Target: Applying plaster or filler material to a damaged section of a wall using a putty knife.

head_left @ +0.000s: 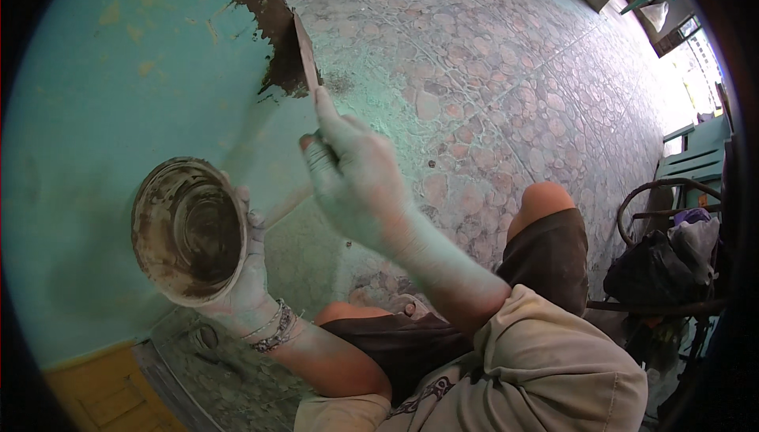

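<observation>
My right hand [364, 167], coated with pale dust, grips a putty knife [306, 51] with the index finger stretched along it. The thin blade points up and away, along the edge of a dark, wet-looking patch of mortar [273, 21] low on the turquoise wall [103, 139]. My hand hides the knife's handle. Lower left, my left hand [247, 286] holds a round bowl [158, 230] from its right side and below, tilted so its inside shows. Dark paste smears the bowl's inner walls and bottom. Bracelets circle my left wrist.
Stone-patterned floor [506, 92] runs along the wall, with pale dust near the patch. A yellow panel [111, 388] is at lower left. To the right stands a dark-framed chair [632, 195] with bags [660, 262] on it. My bent knees are close below my arms.
</observation>
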Available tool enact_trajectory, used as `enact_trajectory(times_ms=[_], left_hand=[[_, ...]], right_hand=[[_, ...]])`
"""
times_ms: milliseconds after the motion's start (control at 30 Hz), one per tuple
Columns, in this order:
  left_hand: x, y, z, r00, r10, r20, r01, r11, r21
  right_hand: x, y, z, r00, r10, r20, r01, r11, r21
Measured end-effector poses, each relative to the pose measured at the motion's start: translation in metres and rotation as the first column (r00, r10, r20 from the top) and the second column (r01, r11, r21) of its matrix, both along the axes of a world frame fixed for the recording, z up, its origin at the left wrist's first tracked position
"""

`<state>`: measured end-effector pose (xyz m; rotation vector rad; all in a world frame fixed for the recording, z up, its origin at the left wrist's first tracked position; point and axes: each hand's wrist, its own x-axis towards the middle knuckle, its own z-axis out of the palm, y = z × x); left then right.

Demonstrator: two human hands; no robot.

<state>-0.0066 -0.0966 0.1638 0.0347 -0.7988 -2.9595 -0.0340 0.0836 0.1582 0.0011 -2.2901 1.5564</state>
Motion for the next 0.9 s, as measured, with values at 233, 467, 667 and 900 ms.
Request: enact_trajectory(times_ms=[233,467,667,900], left_hand=[[0.014,-0.015,0.010,0.988,-0.052,-0.145,0.055,0.998,0.018],[0.028,-0.019,0.027,0.987,-0.016,-0.159,0.026,0.998,0.060],[0.029,-0.015,0.030,0.987,0.000,-0.158,0.014,0.996,0.084],[0.017,-0.005,0.015,0.990,-0.031,-0.136,0.042,0.996,0.078]], right_hand=[[-0.011,-0.085,-0.008,0.991,-0.106,-0.080,0.082,0.963,-0.257],[-0.040,-0.128,-0.014,0.967,-0.221,-0.128,0.155,0.906,-0.393],[-0.042,-0.156,-0.017,0.956,-0.271,-0.111,0.201,0.882,-0.426],[0.017,-0.131,-0.062,0.985,-0.084,-0.151,0.034,0.951,-0.307]])
